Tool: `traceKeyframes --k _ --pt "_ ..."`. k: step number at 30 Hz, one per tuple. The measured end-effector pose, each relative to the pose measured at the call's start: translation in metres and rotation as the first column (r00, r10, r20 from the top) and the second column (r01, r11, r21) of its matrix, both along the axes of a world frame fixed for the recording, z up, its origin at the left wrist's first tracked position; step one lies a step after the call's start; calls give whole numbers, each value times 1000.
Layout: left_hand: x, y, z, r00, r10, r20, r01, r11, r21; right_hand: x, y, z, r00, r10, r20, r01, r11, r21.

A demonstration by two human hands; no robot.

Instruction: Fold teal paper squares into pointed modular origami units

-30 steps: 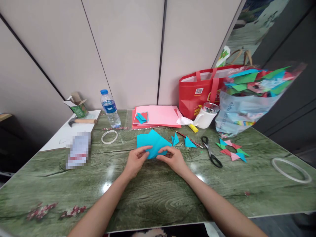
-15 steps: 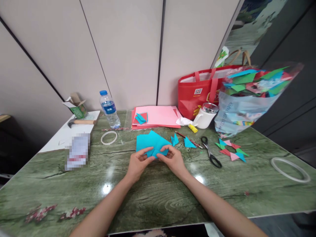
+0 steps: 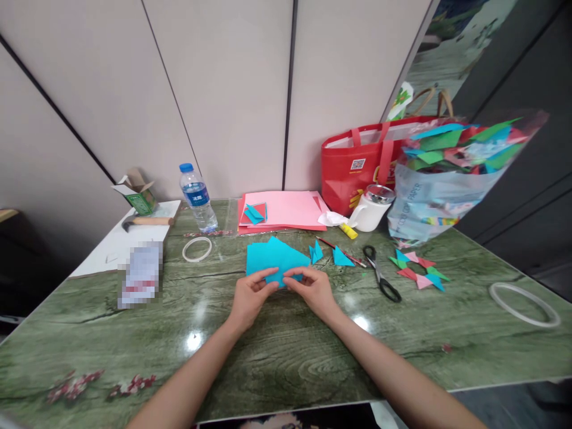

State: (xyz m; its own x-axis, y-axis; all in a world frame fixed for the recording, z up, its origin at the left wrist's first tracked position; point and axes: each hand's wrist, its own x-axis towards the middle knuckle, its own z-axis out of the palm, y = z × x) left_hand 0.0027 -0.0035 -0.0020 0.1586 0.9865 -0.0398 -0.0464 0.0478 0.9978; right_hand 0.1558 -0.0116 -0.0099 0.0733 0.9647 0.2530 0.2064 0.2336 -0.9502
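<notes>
My left hand (image 3: 252, 298) and my right hand (image 3: 313, 290) are both closed, thumb against fingers, on a piece of blue paper (image 3: 279, 277) between them. Just behind it lie blue paper sheets (image 3: 272, 250), overlapping on the table; where the held piece ends and the sheets begin is hard to make out. Two small folded blue paper shapes, one standing up (image 3: 316, 252) and one flatter triangle (image 3: 342, 257), are to the right of the sheets.
Scissors (image 3: 382, 277), a pencil (image 3: 333, 245) and a ring of folded paper (image 3: 424, 281) lie to the right. Behind stand a mug (image 3: 370, 213), a red bag (image 3: 342, 173) and a bag of coloured papers (image 3: 429, 202). Leftward are a water bottle (image 3: 199, 205) and a hammer (image 3: 149, 221).
The right hand's fingers have flattened and reached a little further left over the blue paper. The left hand is almost unchanged.
</notes>
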Motion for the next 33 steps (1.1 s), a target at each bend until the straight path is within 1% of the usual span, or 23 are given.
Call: traceKeyframes --k 6,12,18,26,33 --pt "1 -1 2 1000 5 -18 -5 1000 -2 0 1 -1 1000 -20 6 19 1000 22" --pt "1 0 -2 1000 -10 -13 10 1000 8 2 2 -4 999 -25 36 23 999 34" --pt "2 0 -4 1000 2 14 -2 1000 -18 3 3 -5 998 -27 63 24 999 39" --pt "2 -2 -1 1000 -1 10 1 1000 4 3 3 -5 1000 -19 19 19 1000 15" --pt "3 -2 -5 1000 -2 31 3 1000 -16 0 1 0 999 -33 -7 33 999 -8"
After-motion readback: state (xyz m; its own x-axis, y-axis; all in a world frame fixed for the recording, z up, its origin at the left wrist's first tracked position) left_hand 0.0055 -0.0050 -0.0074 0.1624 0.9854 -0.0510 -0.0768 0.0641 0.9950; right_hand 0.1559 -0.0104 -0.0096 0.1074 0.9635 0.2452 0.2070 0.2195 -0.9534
